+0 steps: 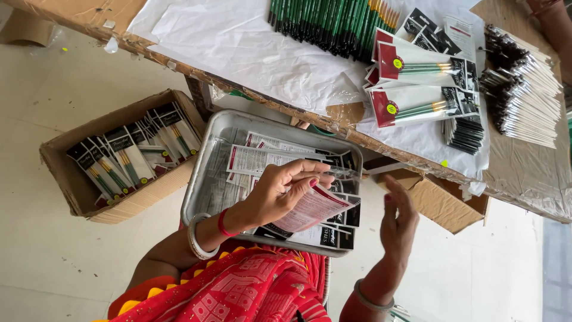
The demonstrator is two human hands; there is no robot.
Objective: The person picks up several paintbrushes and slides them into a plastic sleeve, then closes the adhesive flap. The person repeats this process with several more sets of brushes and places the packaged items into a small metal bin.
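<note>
Head view: left hand (280, 194) pinches a thin printed packet card (313, 209) by its upper edge above the metal tray (205, 179), likely light, flimsy and slippery, while right hand (398, 220) hovers open, empty, just beside it.

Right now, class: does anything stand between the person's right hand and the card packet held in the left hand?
Nothing visible does. The left hand holds the card packet in its clear sleeve above the metal tray. The right hand, open and empty, is just beside the packet, with only open air between them.
</note>
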